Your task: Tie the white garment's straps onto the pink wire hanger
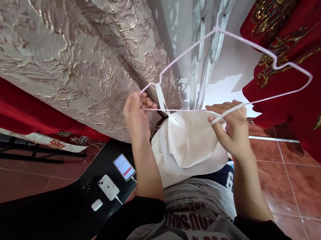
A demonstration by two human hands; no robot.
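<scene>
A thin pale-pink clothes hanger (189,51) is held up before me, its hook end pointing away. My left hand (138,111) is closed around the hanger's left corner. One white strap (160,97) of a cream layered garment (192,141) is looped over the hanger's left notch. The garment hangs below the bottom bar and lies over my lap. My right hand (232,127) is closed on the other strap (228,113), which is stretched across its thumb and fingers beside the bottom bar. The hanger's right notch has no strap on it.
Shiny patterned beige fabric (69,40) hangs at the left, and red embroidered cloth (303,85) at the right. White metal scrollwork (201,53) stands behind the hanger. Two phones, one with a lit screen (124,167) and one white (108,187), and a small white case (97,205) lie on a black surface.
</scene>
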